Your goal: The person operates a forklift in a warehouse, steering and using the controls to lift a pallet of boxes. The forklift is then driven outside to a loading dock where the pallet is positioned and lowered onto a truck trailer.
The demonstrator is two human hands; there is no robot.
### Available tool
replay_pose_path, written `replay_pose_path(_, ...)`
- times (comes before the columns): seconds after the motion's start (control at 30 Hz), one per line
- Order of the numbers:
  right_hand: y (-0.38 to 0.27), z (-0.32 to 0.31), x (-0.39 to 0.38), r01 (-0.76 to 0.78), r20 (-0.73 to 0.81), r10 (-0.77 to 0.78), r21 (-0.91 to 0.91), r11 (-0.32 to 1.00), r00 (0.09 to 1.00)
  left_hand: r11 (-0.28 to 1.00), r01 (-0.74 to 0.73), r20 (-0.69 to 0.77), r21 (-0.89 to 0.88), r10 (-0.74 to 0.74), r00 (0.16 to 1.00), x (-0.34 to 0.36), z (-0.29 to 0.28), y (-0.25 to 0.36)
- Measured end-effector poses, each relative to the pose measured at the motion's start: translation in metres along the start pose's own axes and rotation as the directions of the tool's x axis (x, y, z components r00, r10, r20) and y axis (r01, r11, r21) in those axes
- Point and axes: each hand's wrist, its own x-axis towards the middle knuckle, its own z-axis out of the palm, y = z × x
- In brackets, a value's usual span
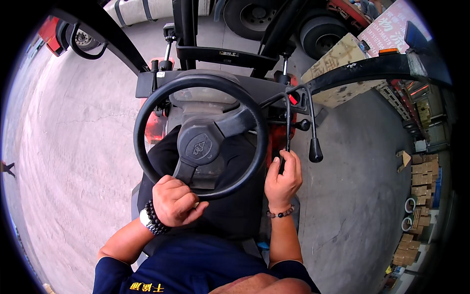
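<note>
Left hand [177, 201] is clasping a round black plastic steering wheel [200, 142] at the lower-left rim; that grip is curling closed, knuckles up, thumb lying along the outside and pointing right. Right hand [284, 179] is holding a bent black metal lever [288, 122] by its lower end, grip pinching it between thumb and fingers, end mostly hiding inside. Wheel is sitting over the seated person's lap; held lever is hanging just right of the rim.

A second bent black lever with a tapered knob [316, 151] is hanging beside it, apart from the hand. A short black round knob [303, 125] is poking out between the two, a small red switch [293, 99] sitting above.

Left wrist is wearing a black beaded bracelet [155, 220] and a silver-white watch [145, 218]; right wrist, a brown beaded bracelet [281, 213]. Person is wearing a navy shirt [205, 259] and dark trousers [240, 206].

Ahead, I'm seeing a black metal crossbar [225, 55] running between dark uprights. Beyond it, big black truck tyres [320, 37] are standing on a grey concrete floor [83, 142]. Off right, brown cardboard boxes [422, 176] are sitting stacked. Far left, a distant person [8, 168] is showing.
</note>
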Motion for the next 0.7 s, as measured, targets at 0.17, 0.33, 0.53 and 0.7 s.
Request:
replay_pose_path(0.17,-0.021,-0.01,-0.008,0.004,-0.002,-0.004,-0.004,1.0,1.0,1.0,-0.01,-0.021,-0.005,0.01,1.0,-0.009,-0.019,0.01)
replay_pose_path(0.33,-0.036,-0.011,-0.018,0.021,-0.008,-0.021,-0.009,1.0,1.0,1.0,-0.009,-0.017,-0.006,0.009,1.0,-0.026,-0.033,0.013)
replay_pose_path(0.53,-0.044,-0.008,-0.023,0.056,-0.023,-0.057,-0.026,0.998,0.998,1.0,-0.015,-0.009,0.005,0.015,1.0,-0.039,-0.041,0.012)
replay_pose_path(0.7,-0.054,-0.01,-0.024,0.044,0.0,-0.044,-0.032,0.999,0.999,1.0,-0.003,-0.04,-0.003,0.003,0.999,-0.044,-0.045,0.012)
